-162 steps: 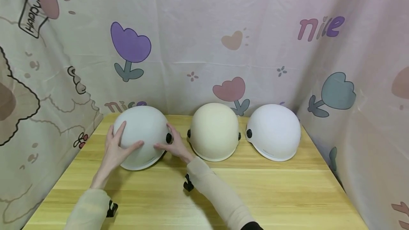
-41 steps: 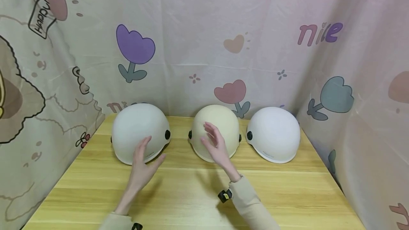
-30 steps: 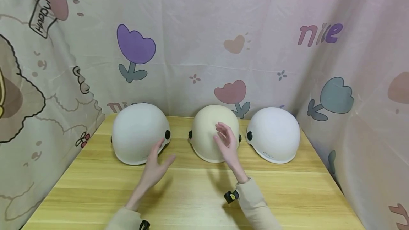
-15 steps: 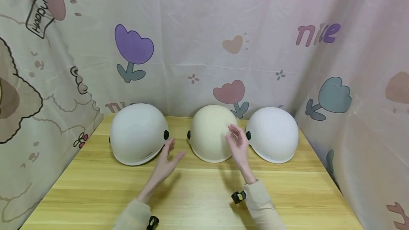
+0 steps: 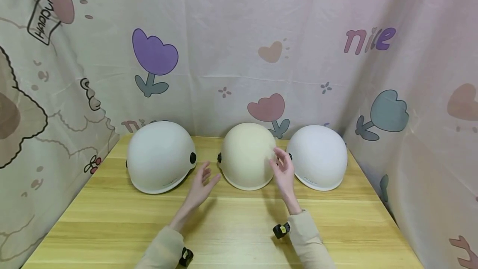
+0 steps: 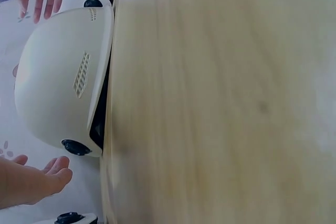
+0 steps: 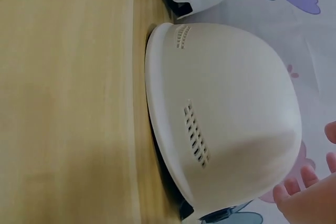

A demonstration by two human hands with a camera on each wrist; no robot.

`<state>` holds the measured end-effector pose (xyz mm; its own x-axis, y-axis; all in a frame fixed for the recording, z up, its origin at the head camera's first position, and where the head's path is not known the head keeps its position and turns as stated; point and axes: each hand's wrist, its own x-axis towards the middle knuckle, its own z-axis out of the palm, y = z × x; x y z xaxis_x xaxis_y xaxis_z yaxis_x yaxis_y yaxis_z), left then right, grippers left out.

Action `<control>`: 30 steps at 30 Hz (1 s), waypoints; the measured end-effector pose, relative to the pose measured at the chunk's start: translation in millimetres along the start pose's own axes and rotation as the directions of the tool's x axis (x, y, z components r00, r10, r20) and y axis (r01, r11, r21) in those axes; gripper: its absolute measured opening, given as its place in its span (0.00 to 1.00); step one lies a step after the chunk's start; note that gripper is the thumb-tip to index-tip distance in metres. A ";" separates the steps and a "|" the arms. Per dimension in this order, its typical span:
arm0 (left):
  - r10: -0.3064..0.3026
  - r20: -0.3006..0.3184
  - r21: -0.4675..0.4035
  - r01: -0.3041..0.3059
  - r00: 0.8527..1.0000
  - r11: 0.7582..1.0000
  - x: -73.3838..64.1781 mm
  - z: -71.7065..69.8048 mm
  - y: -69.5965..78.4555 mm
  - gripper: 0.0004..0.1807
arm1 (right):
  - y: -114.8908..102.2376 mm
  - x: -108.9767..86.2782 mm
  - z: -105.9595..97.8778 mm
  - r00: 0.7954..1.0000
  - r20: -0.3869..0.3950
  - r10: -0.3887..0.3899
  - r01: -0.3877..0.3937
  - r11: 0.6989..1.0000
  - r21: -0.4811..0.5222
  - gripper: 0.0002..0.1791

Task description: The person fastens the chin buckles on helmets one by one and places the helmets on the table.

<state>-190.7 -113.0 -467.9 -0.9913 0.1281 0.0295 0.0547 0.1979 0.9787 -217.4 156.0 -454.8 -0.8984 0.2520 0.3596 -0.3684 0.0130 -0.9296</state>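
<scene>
A cream helmet stands in the middle of a row of three helmets, dome up, with a black round knob on its left side. My left hand is in front of the gap between it and the pale grey-white helmet, fingers loosely bent and holding nothing. On the other side, my right hand overlaps the cream helmet's right edge in the head view, thumb and fingers spread apart. The left wrist view shows the left hand just off the knob. Slotted vents show on the cream shell in the right wrist view.
A white helmet stands at the right end of the row, near the right hand. All three rest along the back of the wooden table. A printed curtain hangs close behind them and along both sides.
Earlier both hands were on the grey-white helmet; they have let go and moved right, to either side of the cream helmet. The grey-white helmet sits slightly farther back and turned a little.
</scene>
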 end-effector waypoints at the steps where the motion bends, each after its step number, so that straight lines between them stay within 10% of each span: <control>1: -0.002 0.001 -0.011 0.002 1.000 1.000 0.9 1.0 -0.2 0.45 | 0.6 0.2 -0.7 1.000 -0.004 0.014 -0.014 1.000 0.003 0.24; 30: -0.158 0.057 -0.118 0.164 0.986 0.979 15.6 15.5 -2.2 0.49 | 16.1 2.8 -17.0 0.976 0.100 0.195 -0.190 0.980 -0.052 0.31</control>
<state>-204.4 -96.4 -472.8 -0.9791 0.1501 -0.1372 -0.1231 0.0996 0.9874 -221.8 173.4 -470.1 -0.9723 0.1514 0.1780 -0.1778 0.0149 -0.9840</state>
